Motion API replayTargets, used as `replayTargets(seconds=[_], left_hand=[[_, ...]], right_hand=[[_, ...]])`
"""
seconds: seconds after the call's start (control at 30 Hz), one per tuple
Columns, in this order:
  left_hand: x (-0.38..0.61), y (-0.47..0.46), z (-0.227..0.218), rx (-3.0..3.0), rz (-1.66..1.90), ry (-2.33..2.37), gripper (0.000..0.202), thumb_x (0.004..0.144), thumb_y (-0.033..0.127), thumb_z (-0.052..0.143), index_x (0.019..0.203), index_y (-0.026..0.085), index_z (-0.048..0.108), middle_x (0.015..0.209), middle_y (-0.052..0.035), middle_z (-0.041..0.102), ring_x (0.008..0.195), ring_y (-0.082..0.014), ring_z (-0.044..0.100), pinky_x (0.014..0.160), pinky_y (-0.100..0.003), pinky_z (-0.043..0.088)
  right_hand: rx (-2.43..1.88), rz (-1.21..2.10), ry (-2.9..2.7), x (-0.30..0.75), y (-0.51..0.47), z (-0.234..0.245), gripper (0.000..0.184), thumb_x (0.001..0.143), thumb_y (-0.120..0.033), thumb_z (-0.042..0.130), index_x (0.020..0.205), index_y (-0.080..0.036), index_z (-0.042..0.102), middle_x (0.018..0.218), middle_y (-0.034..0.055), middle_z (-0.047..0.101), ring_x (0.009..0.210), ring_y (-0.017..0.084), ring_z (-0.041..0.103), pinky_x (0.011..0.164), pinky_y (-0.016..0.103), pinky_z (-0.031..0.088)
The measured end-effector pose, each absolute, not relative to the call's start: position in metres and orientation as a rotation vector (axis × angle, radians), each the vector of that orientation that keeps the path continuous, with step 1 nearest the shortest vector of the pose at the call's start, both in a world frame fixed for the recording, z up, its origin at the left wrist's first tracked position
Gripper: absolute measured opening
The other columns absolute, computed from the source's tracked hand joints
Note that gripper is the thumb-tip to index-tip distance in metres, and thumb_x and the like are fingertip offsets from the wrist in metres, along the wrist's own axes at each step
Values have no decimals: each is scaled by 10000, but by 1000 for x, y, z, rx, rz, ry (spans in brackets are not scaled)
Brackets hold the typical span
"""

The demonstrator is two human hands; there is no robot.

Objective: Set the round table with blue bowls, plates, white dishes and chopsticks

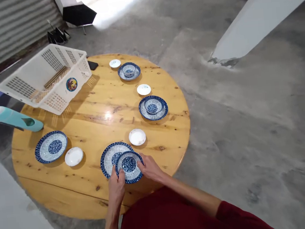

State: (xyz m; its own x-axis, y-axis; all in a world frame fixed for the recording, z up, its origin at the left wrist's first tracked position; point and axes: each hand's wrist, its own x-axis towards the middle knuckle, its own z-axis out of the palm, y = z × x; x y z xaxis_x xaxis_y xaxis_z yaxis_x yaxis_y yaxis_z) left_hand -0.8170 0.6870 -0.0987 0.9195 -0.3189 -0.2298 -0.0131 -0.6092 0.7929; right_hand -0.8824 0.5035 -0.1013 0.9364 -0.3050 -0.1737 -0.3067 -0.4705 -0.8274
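A blue-and-white bowl point(129, 165) is gripped at its rim by both my hands. My left hand point(116, 184) is closed on its left side, with the thumb on the rim. On the right side, the fingers of my right hand point(151, 168) are closed around the edge. Beneath and behind the bowl lies a blue-rimmed plate point(106, 157), partly covered by it; whether the two touch I cannot tell. Just beyond sits a small white dish point(137, 136). Left of my hands are another blue-rimmed plate point(51, 146) and a small white dish point(74, 156).
On the round wooden table point(99, 121), a plate with a bowl point(153, 107) and a second such pair point(129, 71) stand farther back, each near a small white dish point(144, 89). A white basket point(56, 96) holding thin sticks and a turquoise bottle point(20, 121) occupy the left.
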Motion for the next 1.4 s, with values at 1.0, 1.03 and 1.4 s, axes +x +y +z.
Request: replayTargets(seconds=[1.0, 1.03, 1.4], left_hand=[[-939, 631, -96, 1961, -863, -529, 398, 939, 399, 437, 1164, 139, 637, 1141, -142, 745, 1054, -263, 684, 974, -365, 506], [-942, 634, -97, 1969, -867, -532, 385, 939, 393, 439, 1155, 146, 641, 1137, -135, 747, 1060, -258, 684, 983, -360, 504], [-954, 618, -83, 2038, -888, -670, 369, 974, 380, 430, 1173, 152, 640, 1118, -129, 755, 1034, -254, 688, 954, -364, 516]], right_hand=[[-2049, -56, 865, -1053, 482, -103, 291, 840, -287, 398, 905, -177, 660, 763, 72, 703, 681, 206, 621, 656, 267, 436], [-2048, -66, 877, -1056, 485, -103, 293, 835, -287, 397, 906, -178, 660, 760, 70, 703, 681, 205, 622, 657, 267, 436], [-1993, -162, 932, -1079, 478, -93, 303, 818, -338, 386, 872, -190, 644, 732, 67, 694, 639, 217, 618, 642, 294, 445]])
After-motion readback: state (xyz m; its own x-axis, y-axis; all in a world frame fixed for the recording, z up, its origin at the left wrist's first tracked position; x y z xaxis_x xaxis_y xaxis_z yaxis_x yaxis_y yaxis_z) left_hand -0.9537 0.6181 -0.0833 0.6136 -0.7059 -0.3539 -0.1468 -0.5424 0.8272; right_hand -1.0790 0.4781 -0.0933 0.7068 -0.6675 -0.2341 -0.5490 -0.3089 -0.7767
